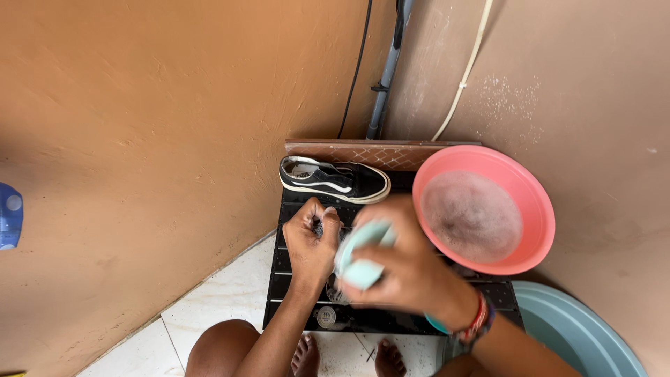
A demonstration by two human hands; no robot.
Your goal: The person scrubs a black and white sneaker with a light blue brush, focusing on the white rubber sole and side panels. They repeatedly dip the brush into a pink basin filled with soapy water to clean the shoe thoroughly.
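My left hand (310, 241) is closed around part of a dark shoe (326, 286) that is mostly hidden under my hands, over a black slatted stand (279, 269). My right hand (408, 269), blurred, grips a pale green scrub brush (361, 253) pressed against that shoe. A second black shoe with a white stripe and white sole (333, 180) lies on its side at the back of the stand, apart from both hands.
A pink basin of soapy water (534, 209) sits tilted at the right of the stand. A teal tub (586, 331) is at the lower right. Orange walls meet in a corner with a grey pipe (387, 70) and cables. White tile floor (223, 300) lies below.
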